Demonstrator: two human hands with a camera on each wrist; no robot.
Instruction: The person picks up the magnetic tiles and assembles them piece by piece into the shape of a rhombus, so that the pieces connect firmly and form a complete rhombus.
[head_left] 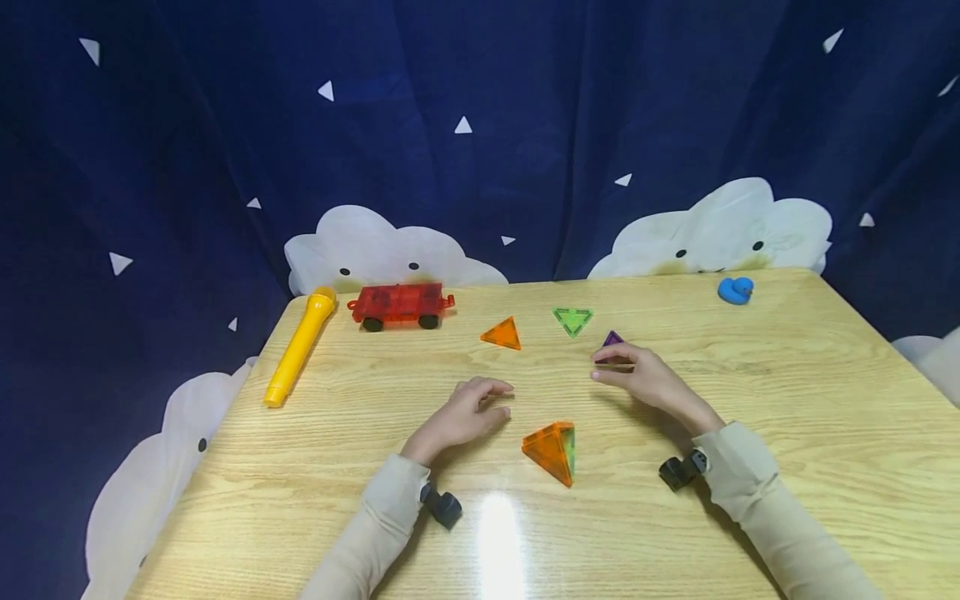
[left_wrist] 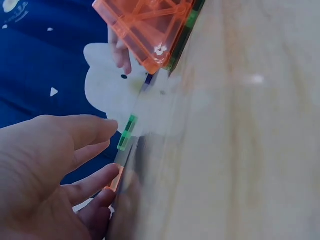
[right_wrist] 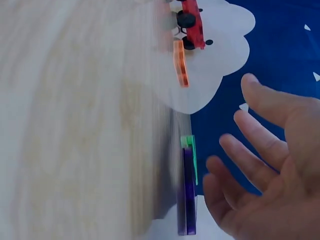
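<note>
My right hand [head_left: 648,379] hovers by a purple triangular magnetic tile [head_left: 612,338], its fingers relaxed and apart; part of the tile hides behind them in the head view. In the right wrist view the purple tile [right_wrist: 188,192] lies flat beside the fingertips. Left of centre, my left hand [head_left: 467,414] is held over the table, fingers loosely bent with nothing between them. Between the two forearms stands a small pyramid [head_left: 551,450] of orange and green triangular tiles. Farther back lie a flat orange triangle tile [head_left: 504,334] and a green triangle tile [head_left: 573,321].
A red toy wagon [head_left: 399,305] with black wheels stands at the back left, next to a yellow toy microphone [head_left: 300,347]. At the back right sits a blue rubber duck [head_left: 736,290]. A dark blue curtain [head_left: 420,150] hangs behind the wooden table [head_left: 825,392].
</note>
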